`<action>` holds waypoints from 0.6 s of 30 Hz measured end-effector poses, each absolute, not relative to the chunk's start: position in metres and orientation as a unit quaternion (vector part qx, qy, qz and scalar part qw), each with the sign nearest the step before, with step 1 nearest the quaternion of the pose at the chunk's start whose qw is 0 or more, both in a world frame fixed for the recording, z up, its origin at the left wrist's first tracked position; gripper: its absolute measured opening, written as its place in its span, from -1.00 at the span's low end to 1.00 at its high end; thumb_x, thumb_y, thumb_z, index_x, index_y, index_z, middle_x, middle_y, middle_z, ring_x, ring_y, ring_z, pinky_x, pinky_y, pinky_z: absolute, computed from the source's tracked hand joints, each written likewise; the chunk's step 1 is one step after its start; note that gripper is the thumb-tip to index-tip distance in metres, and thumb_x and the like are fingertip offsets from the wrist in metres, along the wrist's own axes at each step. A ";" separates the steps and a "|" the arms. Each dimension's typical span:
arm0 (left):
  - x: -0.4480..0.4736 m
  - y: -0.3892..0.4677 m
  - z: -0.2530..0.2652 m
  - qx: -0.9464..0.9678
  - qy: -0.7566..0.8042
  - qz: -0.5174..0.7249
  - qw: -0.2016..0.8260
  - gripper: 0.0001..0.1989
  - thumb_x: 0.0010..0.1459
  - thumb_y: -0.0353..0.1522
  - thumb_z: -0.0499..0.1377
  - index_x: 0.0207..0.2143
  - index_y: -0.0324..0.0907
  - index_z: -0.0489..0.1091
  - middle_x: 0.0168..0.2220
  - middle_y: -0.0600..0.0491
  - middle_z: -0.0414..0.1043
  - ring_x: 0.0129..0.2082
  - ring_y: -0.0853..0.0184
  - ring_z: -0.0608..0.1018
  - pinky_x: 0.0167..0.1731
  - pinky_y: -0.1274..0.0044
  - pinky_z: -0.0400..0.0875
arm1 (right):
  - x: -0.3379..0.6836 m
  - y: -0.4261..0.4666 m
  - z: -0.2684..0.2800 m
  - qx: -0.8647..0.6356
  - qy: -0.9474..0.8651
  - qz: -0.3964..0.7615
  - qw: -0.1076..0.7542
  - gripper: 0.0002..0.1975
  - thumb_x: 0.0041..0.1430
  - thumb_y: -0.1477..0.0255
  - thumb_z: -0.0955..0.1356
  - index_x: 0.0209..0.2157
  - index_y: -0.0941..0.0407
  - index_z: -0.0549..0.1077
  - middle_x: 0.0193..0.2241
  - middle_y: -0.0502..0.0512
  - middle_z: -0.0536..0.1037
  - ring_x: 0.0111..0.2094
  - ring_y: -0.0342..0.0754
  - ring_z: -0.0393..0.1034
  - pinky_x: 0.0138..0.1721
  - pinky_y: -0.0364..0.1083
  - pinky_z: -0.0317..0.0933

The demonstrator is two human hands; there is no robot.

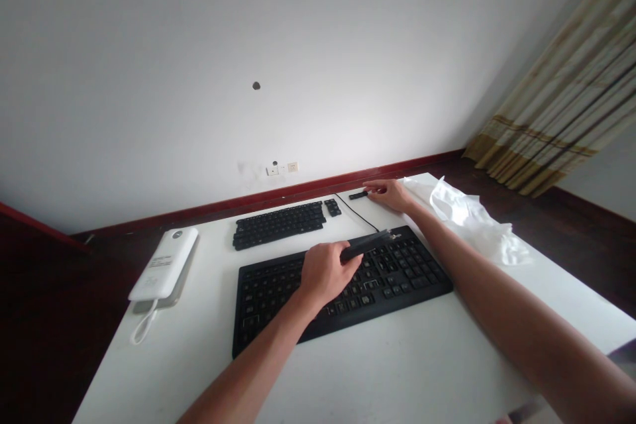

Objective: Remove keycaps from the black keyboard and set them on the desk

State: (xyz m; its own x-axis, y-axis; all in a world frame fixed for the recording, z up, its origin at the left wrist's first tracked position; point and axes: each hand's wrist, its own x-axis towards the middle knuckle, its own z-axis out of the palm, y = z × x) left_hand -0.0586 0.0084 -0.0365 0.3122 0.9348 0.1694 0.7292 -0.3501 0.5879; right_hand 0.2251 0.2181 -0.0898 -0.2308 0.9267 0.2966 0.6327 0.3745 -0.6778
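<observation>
Legible text: none was found | White device point(163, 265), tabletop left: faint grey print was present, too small to read

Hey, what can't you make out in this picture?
All in the head view:
Keyboard: partly covered by the left hand.
Black-handled tool: grip end hidden inside that hand.
White device: print too small to read.
Bottom-edge object: blurred and cut off.
Curtain: cut off by the right edge.

Left hand point(325, 271) and right hand point(391, 196) are bare — smooth, slim forearms point(477, 285), uncovered — widening toward the near side.
</observation>
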 end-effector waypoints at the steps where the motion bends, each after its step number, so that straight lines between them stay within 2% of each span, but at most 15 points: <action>1: -0.059 0.008 -0.036 0.783 0.531 0.249 0.208 -0.66 0.34 -0.10 0.15 -0.33 -0.10 0.57 -0.41 0.06 0.61 -0.35 0.22 0.64 -0.30 0.48 0.36 | 0.225 0.218 -0.090 -0.516 -0.755 0.215 0.343 -0.60 0.09 0.36 0.44 0.01 0.04 0.64 -0.21 0.08 0.72 -0.30 0.00 0.53 -0.20 -0.01 0.42; 18: -0.058 0.008 -0.038 0.780 0.528 0.258 0.214 -0.65 0.33 -0.09 0.14 -0.33 -0.11 0.57 -0.40 0.04 0.62 -0.36 0.22 0.63 -0.31 0.48 0.34 | 0.221 0.212 -0.083 -0.508 -0.766 0.211 0.332 -0.61 0.10 0.38 0.44 -0.01 0.05 0.64 -0.17 0.10 0.71 -0.28 0.00 0.52 -0.18 -0.01 0.42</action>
State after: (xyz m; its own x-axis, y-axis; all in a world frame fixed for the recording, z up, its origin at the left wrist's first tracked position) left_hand -0.0579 0.0082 -0.0377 0.3090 0.9345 0.1769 0.7134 -0.3508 0.6066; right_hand 0.2210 0.2120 -0.0825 -0.2632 0.9189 0.2939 0.6383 0.3943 -0.6611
